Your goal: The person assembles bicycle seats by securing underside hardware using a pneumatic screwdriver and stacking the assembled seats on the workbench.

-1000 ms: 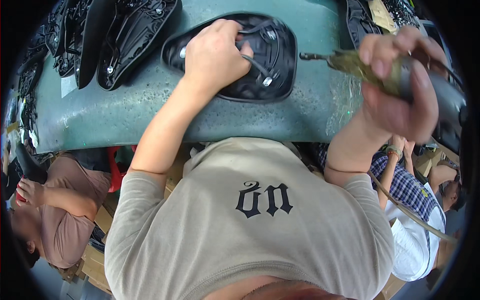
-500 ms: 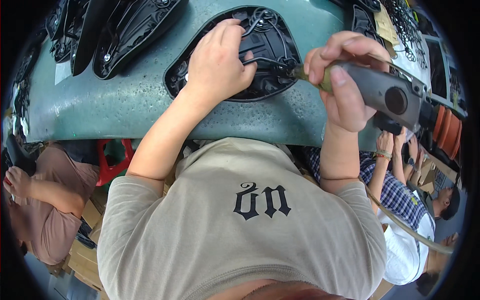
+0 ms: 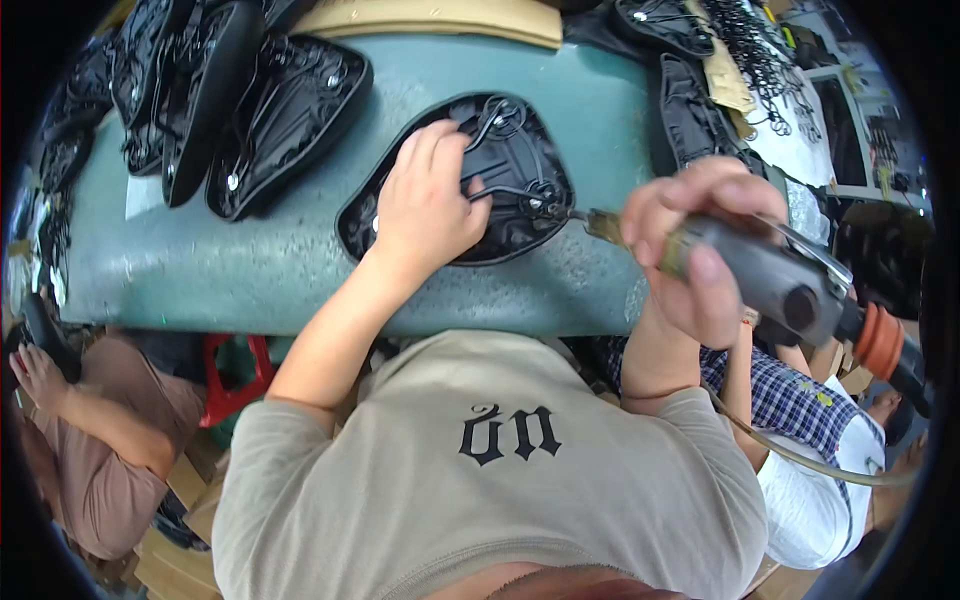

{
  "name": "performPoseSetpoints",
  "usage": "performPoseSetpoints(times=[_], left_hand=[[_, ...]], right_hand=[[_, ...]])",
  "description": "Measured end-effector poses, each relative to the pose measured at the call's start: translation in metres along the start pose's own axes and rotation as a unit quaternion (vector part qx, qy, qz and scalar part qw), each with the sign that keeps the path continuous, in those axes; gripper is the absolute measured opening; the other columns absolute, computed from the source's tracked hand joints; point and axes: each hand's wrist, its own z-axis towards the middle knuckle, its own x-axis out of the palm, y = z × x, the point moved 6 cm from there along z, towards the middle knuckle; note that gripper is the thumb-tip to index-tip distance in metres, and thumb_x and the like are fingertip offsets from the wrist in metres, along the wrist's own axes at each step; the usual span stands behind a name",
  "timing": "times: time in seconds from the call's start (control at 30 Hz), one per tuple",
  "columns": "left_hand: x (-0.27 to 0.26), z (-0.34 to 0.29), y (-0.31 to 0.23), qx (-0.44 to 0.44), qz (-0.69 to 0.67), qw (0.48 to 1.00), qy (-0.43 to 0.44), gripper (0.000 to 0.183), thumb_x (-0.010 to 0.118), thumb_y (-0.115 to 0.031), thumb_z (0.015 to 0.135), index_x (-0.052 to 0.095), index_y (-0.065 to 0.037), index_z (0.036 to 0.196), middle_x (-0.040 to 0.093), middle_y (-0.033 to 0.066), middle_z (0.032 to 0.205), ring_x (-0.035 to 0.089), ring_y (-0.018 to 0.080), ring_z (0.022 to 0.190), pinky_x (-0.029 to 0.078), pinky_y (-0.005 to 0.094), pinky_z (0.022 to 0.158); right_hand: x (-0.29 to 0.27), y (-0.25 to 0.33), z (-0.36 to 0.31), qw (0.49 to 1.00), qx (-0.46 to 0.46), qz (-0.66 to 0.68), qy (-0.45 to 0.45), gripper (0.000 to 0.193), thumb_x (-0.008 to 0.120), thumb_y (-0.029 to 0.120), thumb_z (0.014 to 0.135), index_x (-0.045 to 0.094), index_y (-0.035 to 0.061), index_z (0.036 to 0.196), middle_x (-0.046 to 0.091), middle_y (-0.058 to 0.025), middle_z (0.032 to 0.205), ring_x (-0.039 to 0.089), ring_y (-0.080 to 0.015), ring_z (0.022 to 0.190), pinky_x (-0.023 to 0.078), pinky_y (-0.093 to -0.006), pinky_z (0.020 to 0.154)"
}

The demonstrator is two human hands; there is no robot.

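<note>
A black bicycle saddle [image 3: 535, 240] lies upside down on the green tabletop, its underside and bent metal rails [image 3: 495, 193] facing up. Over its left part rests my left hand [image 3: 425, 205], fingers curled across the rails and thumb beside one of them, gripping it. What the fingertips touch is hidden. My right hand [image 3: 712, 290] is wrapped round a grey power screwdriver [image 3: 760, 270], held level and pointing left. Its thin bit reaches over the saddle's right edge, close to the fastening at the rail's end. Whether the bit touches the fastening I cannot tell.
More upturned saddles [image 3: 290, 120] crowd the far left, others [image 3: 690, 115] the far right. A strip of cardboard [image 3: 430, 22] lies along the back. Dark wire parts [image 3: 765, 60] are heaped at far right. A hose [image 3: 800, 458] runs by my right arm. People sit at both sides.
The view has shifted, so more of the table's far side shows. The screwdriver has drawn back a little from the saddle, uncovering its bit. My left hand keeps its hold.
</note>
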Motion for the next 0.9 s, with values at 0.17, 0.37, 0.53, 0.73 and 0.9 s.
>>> performPoseSetpoints(times=[0.17, 0.37, 0.53, 0.73, 0.9], left_hand=[[-0.064, -0.014, 0.006, -0.066, -0.106, 0.991, 0.046, 0.048, 0.07, -0.002, 0.07, 0.062, 0.001, 0.117, 0.065, 0.0199, 0.115, 0.07, 0.0347, 0.091, 0.06, 0.0395, 0.078], [-0.211, -0.105, 0.073, -0.223, -0.095, 0.945, -0.221, 0.042, 0.05, 0.014, 0.081, 0.056, 0.006, 0.122, 0.061, 0.0145, 0.129, 0.066, 0.015, 0.1, 0.054, 0.0246, 0.087], [-0.294, -0.227, 0.197, -0.422, 0.011, 0.807, -0.413, 0.05, 0.064, 0.007, 0.084, 0.048, 0.01, 0.132, 0.06, 0.0152, 0.124, 0.064, 0.0211, 0.111, 0.052, 0.0335, 0.098], [-0.317, -0.242, 0.341, -0.515, 0.006, 0.788, -0.337, 0.037, 0.078, -0.014, 0.081, 0.055, 0.01, 0.097, 0.06, 0.0099, 0.092, 0.056, 0.019, 0.078, 0.048, 0.0338, 0.071], [-0.261, -0.125, 0.214, -0.294, 0.433, 0.769, -0.366, 0.07, 0.072, -0.027, 0.093, 0.043, 0.009, 0.146, 0.045, 0.0314, 0.15, 0.044, 0.0451, 0.141, 0.031, 0.0532, 0.12]], right_hand=[[-0.059, 0.009, 0.006, 0.972, 0.093, -0.108, -0.186, 0.036, 0.056, -0.001, 0.089, 0.052, -0.0093, 0.124, 0.064, -0.0239, 0.111, 0.061, -0.0184, 0.062, 0.053, -0.034, 0.063], [-0.177, -0.07, -0.035, 0.831, 0.302, -0.245, -0.397, 0.029, 0.068, 0.009, 0.086, 0.058, 0.0013, 0.112, 0.062, -0.0086, 0.077, 0.062, -0.0184, 0.052, 0.051, -0.0332, 0.046], [-0.191, -0.116, -0.04, 0.82, 0.365, -0.201, -0.394, 0.024, 0.068, 0.012, 0.086, 0.055, 0.0034, 0.104, 0.06, -0.0082, 0.074, 0.064, -0.0208, 0.054, 0.055, -0.0363, 0.049], [-0.129, -0.119, -0.057, 0.83, 0.447, -0.166, -0.291, 0.027, 0.067, 0.006, 0.084, 0.058, 0.0015, 0.109, 0.063, -0.0094, 0.08, 0.064, -0.0206, 0.052, 0.054, -0.0376, 0.047], [-0.077, -0.079, -0.085, 0.825, 0.523, -0.172, -0.13, 0.035, 0.067, -0.001, 0.077, 0.065, -0.0068, 0.112, 0.071, -0.0114, 0.091, 0.063, -0.0172, 0.051, 0.051, -0.0347, 0.047]])
